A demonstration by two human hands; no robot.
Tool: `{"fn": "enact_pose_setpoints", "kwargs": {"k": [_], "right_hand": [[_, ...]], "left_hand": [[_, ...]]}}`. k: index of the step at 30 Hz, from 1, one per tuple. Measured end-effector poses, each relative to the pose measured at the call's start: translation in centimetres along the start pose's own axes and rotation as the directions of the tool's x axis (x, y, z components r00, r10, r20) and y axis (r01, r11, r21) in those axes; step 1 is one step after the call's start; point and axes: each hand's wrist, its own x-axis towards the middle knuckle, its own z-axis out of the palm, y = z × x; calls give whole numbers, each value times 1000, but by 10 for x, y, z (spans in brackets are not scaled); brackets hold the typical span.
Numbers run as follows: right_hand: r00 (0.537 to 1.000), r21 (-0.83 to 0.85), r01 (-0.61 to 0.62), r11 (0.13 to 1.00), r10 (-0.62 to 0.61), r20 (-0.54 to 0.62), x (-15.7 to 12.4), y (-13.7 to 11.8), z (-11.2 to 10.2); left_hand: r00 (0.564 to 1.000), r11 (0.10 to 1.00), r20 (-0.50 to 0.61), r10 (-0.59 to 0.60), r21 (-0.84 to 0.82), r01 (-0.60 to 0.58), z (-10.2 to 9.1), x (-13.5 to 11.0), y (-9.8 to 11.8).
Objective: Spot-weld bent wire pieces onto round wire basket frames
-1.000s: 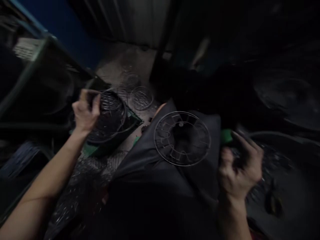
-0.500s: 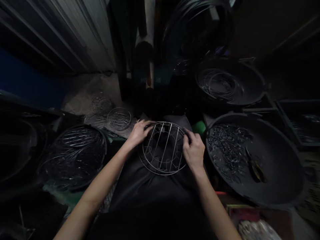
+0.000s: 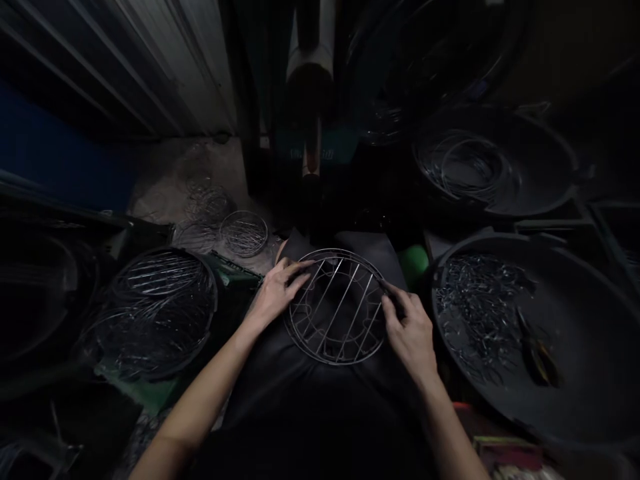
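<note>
A round wire rack (image 3: 341, 301), with straight bars across it and a ring of wavy wire beneath, lies above my dark-clothed lap. At its upper left rim, my left hand (image 3: 274, 293) grips the edge between thumb and fingers. My right hand (image 3: 411, 328) holds the opposite rim, thumb and fingertips closed on the wire. To the right, a wide dark pan (image 3: 590, 347) contains many short bent wire pieces (image 3: 480, 307) and a pair of pliers (image 3: 540, 353) with yellow on the handles.
On the left, a basin (image 3: 214, 297) is heaped with wire and barred racks. Another round rack (image 3: 244, 233) rests on the floor beyond it. Coiled wire (image 3: 465, 167) fills part of a back-right pan. A vertical post (image 3: 310, 80) stands ahead, a green round object (image 3: 414, 263) beside my knee.
The rack has turned slightly, its bars now slanting more, and sits a little lower and further right in view with both hands. The surroundings have also shifted, as my head has moved.
</note>
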Motion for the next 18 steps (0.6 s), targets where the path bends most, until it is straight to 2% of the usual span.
{"fn": "enact_pose_setpoints", "kwargs": {"k": [3, 6, 9, 14, 18], "right_hand": [[990, 183, -102, 978, 81, 119, -3, 9, -6], [958, 351, -247, 903, 174, 227, -5, 15, -13], [947, 337, -247, 909, 153, 281, -6, 16, -19], [992, 90, -26, 996, 15, 126, -18, 14, -19], [999, -102, 28, 994, -32, -38, -36, 9, -11]], "left_hand": [[1000, 994, 13, -18, -104, 20, 5, -2, -4], [997, 978, 63, -43, -200, 55, 8, 0, -4], [994, 977, 66, -83, -193, 94, 6, 4, -1], [993, 994, 44, -112, -4, 112, -1, 1, 5], [998, 983, -57, 20, 186, -9, -4, -5, 9]]}}
